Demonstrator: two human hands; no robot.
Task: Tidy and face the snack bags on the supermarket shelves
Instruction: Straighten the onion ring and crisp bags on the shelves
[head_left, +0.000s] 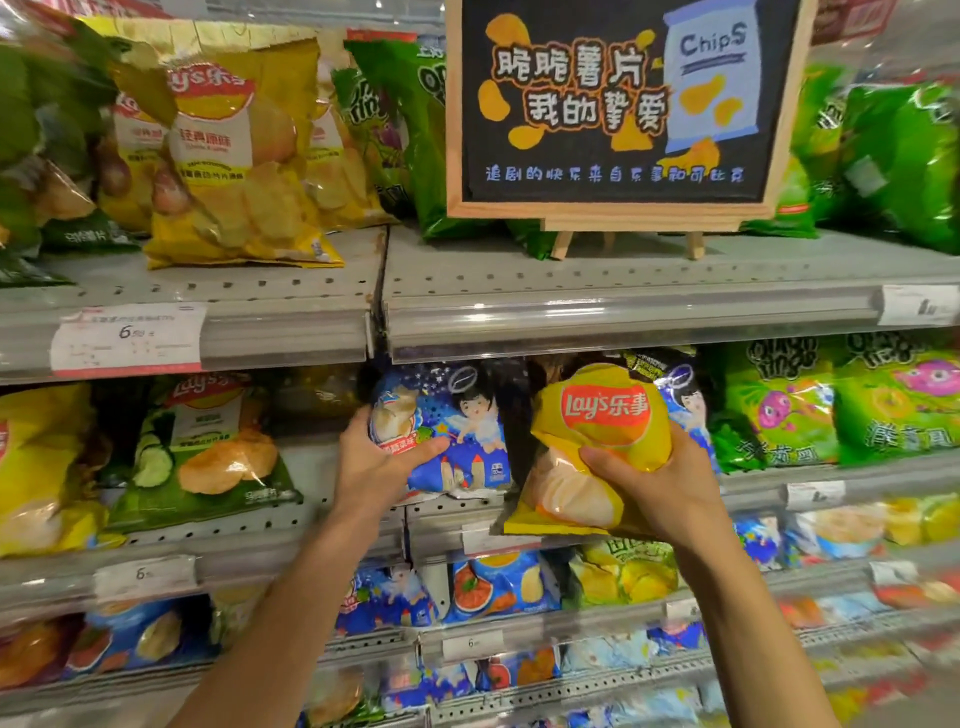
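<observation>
Both hands work at the middle shelf's (322, 519) front edge: right hand (660, 483) grips a yellow bag (597, 447), left hand (382, 457) holds a blue bag (457, 431). Probably sorting step; next, yellow bag needs its own row.

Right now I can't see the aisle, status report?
Left hand grips blue angel-print bag. Right hand holds yellow Lay's bag. Nothing blocking.

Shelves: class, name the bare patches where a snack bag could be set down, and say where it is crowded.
Bare patches: the upper shelf between the front yellow Lay's bag and the chalkboard sign legs; the middle shelf between the green cucumber bag and the blue bag the left hand grips. Crowded: around the right hand, gripping a yellow bag.
</observation>
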